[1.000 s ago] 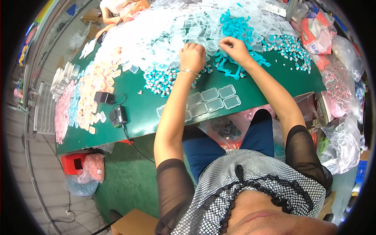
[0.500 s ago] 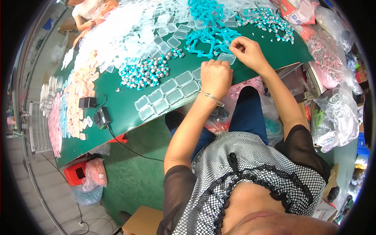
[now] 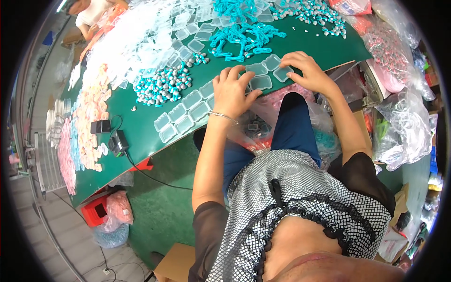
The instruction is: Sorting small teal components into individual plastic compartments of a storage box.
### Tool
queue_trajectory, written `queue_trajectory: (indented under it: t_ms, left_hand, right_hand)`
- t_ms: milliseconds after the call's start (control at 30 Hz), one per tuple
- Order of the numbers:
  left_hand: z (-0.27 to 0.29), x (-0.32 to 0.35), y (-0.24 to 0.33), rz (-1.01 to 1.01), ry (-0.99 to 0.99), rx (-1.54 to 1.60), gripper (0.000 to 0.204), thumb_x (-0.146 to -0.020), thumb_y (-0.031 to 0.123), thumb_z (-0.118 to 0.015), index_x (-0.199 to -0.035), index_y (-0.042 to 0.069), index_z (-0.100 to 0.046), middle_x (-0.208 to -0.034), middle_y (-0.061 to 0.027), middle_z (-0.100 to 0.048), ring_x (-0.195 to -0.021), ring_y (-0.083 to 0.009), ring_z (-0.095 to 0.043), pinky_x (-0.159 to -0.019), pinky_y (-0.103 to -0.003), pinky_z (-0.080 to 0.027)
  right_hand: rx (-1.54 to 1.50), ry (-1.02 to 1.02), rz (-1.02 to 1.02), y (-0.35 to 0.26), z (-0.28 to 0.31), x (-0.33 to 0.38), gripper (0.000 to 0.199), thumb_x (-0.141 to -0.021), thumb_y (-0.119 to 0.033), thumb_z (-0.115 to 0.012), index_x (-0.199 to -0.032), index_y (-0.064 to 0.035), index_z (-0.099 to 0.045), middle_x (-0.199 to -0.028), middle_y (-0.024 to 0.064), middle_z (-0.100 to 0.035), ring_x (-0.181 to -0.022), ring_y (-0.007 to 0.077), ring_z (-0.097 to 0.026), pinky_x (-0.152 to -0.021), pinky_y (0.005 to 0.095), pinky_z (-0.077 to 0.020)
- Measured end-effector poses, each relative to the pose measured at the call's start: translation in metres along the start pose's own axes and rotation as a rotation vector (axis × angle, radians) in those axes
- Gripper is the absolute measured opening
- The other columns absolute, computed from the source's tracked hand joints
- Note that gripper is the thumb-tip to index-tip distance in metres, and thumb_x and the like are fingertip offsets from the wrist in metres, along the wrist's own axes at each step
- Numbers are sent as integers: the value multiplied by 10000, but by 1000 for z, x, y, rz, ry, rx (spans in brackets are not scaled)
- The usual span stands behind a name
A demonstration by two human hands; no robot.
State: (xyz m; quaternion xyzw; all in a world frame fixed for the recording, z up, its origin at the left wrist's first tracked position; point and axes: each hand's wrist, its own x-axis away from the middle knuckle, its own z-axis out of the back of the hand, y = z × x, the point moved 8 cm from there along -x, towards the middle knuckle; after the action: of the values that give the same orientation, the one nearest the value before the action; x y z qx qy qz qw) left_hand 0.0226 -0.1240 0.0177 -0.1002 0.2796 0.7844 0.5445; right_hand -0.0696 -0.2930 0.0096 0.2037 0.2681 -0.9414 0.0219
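Observation:
Two rows of small clear plastic boxes lie along the near edge of the green table. My left hand rests over the middle of these rows with its fingers spread, hiding some boxes beneath. At the right end, my right hand curves beside a clear box, fingers and thumb apart and touching or very near its edge. Beyond the boxes lies a tangle of turquoise cords. A heap of grey and turquoise beads sits farther left.
Clear boxes pile up at the far side. Peach pieces and a black device with a cable lie left. More grey-turquoise pieces lie far right. Plastic bags crowd the right side. Another person is at far left.
My left hand has moved left and spread its fingers. My right hand has come down to the row's right end, where more boxes now show. The view has shifted slightly.

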Motion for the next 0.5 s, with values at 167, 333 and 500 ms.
queue_trajectory:
  t_ms: [167,333,500]
  left_hand:
    - [-8,7,1,-34,-1,-18,412,-650,289,-750,-1011,128,-632,-1021,-64,-596,-1053,-284,-509,-837,-445,-378]
    - [0,14,-3,31,-10,-65,397,-692,327,-731,-1019,127,-629,-1026,-66,-594,-1037,-280,-514,-832,-432,-384]
    - [1,17,-3,42,30,-68,405,-686,324,-733,-1023,128,-622,-1032,-76,-589,-1030,-283,-514,-828,-439,-381]
  right_hand:
    - [119,-42,-65,-7,-4,15,355,-743,-123,-665,-1085,-79,-581,-1158,97,-537,-1125,286,-480,-944,400,-372]
    - [97,-20,-17,-23,-13,9,324,-753,-170,-664,-1049,-71,-577,-1099,91,-540,-1087,278,-490,-905,388,-384]
    - [108,-57,-2,-32,-21,0,324,-758,-196,-665,-1033,-50,-579,-1095,111,-538,-1033,294,-507,-871,393,-407]
